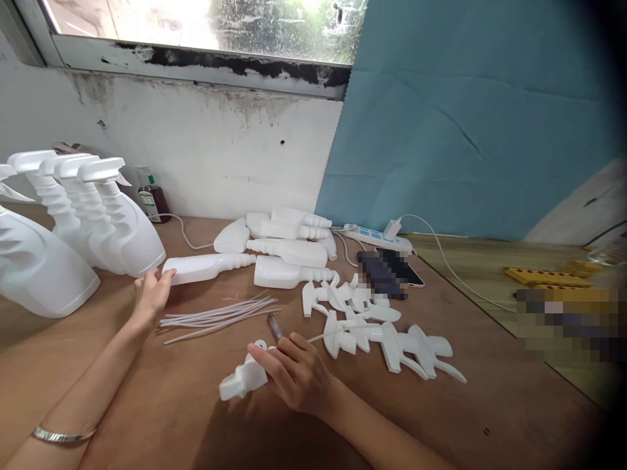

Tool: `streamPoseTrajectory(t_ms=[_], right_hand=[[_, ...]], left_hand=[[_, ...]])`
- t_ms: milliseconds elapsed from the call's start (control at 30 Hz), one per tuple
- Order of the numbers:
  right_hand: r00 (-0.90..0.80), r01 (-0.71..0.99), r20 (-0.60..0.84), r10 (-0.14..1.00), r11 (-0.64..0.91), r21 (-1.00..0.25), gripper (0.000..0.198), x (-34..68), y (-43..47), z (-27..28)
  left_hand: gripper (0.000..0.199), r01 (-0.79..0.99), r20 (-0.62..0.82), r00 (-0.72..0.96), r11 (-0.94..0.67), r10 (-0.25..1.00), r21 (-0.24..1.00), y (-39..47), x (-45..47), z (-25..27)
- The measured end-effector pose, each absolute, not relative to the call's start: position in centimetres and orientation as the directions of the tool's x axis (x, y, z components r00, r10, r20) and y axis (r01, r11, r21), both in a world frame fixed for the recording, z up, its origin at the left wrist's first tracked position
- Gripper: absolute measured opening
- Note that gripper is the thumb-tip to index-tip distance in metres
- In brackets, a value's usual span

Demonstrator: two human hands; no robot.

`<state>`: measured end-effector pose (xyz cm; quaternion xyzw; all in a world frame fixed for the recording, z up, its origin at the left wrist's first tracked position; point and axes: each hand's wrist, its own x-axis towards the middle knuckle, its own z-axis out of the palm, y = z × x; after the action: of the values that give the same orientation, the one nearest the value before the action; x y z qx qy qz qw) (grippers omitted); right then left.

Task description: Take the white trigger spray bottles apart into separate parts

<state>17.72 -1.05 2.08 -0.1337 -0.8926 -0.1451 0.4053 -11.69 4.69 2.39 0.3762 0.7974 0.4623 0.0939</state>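
My left hand point(151, 294) has its thumb and fingers round the base end of a white plastic bottle point(196, 269), which lies on its side with its neck to the right. In my right hand point(300, 373) is a white trigger spray head point(245, 377); its thin tube point(321, 336) sticks out to the right past my fingers. Just behind that hand lies a small dark cylindrical item point(274, 325) whose kind I cannot make out. Between the hands a bundle of thin white tubes point(215, 318) rests on the table. Several loose spray heads point(392, 349) lie to the right.
Upright bottles with spray heads point(117, 222) stand at the left. More bottles point(294, 251) lie near the wall. A dark glass bottle point(154, 199), a power strip point(379, 238) with a white cable and a phone point(406, 271) are at the back. The brown table point(147, 418) ends at the right.
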Motion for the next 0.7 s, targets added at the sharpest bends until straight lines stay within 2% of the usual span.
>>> streamPoseTrajectory(t_ms=[100, 167, 233, 300, 367, 433, 500, 700], right_hand=[[-0.596, 0.389, 0.787, 0.159, 0.914, 0.110, 0.014, 17.7, -1.0, 1.7], [-0.584, 0.453, 0.788, 0.192, 0.883, 0.120, 0.012, 17.8, -0.9, 1.6], [-0.574, 0.522, 0.783, 0.238, 0.843, 0.126, 0.017, 17.9, -0.7, 1.5], [-0.557, 0.570, 0.780, 0.285, 0.814, 0.110, 0.022, 17.9, -0.6, 1.5], [-0.536, 0.609, 0.779, 0.326, 0.788, 0.089, 0.025, 17.9, -0.4, 1.5], [-0.517, 0.631, 0.785, 0.340, 0.772, 0.081, 0.026, 17.8, -0.4, 1.5], [-0.508, 0.637, 0.791, 0.341, 0.767, 0.079, 0.026, 17.6, -0.5, 1.5], [-0.539, 0.607, 0.777, 0.327, 0.790, 0.089, 0.027, 17.2, -1.0, 1.4]], left_hand=[[0.050, 0.522, 0.276, -0.692, 0.199, 0.667, 0.829, 4.0, -10.5, 3.2], [0.043, 0.469, 0.278, -0.560, 0.022, 0.780, 0.883, 3.3, -9.1, 4.0], [0.038, 0.230, 0.202, -0.281, -0.138, 0.938, 0.963, 2.5, -7.5, 4.5], [0.040, 0.043, 0.138, 0.055, -0.140, 0.989, 0.989, 1.5, -5.8, 4.9], [0.045, 0.009, 0.081, 0.349, -0.090, 0.933, 0.996, 0.4, -4.2, 5.1], [0.045, 0.028, 0.009, 0.552, -0.029, 0.834, 0.999, -0.6, -2.8, 5.2], [0.045, 0.031, -0.043, 0.610, 0.031, 0.791, 0.999, -1.4, -1.8, 5.2], [0.040, 0.074, -0.125, 0.505, 0.102, 0.854, 0.992, -2.0, -0.9, 4.6]])
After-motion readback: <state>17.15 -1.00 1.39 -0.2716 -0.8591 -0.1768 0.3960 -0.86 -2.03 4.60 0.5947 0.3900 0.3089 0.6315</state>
